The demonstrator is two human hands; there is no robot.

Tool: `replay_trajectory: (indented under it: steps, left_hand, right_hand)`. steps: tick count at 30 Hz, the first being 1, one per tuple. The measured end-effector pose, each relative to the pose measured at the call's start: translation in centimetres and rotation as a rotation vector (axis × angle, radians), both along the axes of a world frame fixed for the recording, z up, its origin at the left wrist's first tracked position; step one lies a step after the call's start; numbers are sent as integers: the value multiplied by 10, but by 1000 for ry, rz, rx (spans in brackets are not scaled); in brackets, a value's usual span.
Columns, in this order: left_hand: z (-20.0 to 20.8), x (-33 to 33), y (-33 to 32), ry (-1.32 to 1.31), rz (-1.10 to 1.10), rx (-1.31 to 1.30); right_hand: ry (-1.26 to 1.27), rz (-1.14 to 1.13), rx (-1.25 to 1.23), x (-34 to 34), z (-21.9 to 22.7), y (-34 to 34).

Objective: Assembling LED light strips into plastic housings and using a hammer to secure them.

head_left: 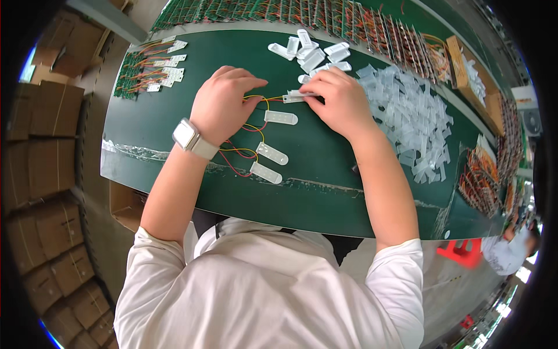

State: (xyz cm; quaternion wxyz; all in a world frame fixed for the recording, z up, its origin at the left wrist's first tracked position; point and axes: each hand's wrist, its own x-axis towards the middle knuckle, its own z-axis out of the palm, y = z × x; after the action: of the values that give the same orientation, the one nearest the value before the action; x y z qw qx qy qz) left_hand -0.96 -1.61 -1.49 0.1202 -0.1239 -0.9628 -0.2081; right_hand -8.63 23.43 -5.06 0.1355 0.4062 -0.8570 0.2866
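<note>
My right hand [342, 103] pinches a small white light board [295, 96] between thumb and fingertips. Red and yellow wires [273, 99] run from that board toward my left hand [225, 99]. The left thumb and forefinger are apart, with the wires passing between them; the other fingers are partly hidden. Below lie three white, round-ended light boards, the upper one [281, 118] showing small dots, then the middle one [272, 153] and the lower one [266, 173]. Their wires trail back under my left hand and wrist.
White plastic shells [313, 59] lie loosely beyond my right hand. A heap of translucent strips [410, 119] spreads to its right. Wired boards [152, 70] sit at the far left of the green table [314, 206]. Rows of circuit boards [325, 16] line the back; cartons [55, 110] stand left.
</note>
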Motion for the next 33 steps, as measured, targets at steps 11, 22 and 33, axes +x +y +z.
replay_trajectory:
  steps: [11,22,33]
  left_hand:
    - [-3,-38,19,-281,-69,-173]
    - [3,-54,-32,-165,211,292]
    - [9,-37,-43,-528,-62,512]
  right_hand:
    - [158,-191,-106,-3,2,2]
    - [177,-103,-166,2,6,-1]
    - [-125,14,72,8,3,0]
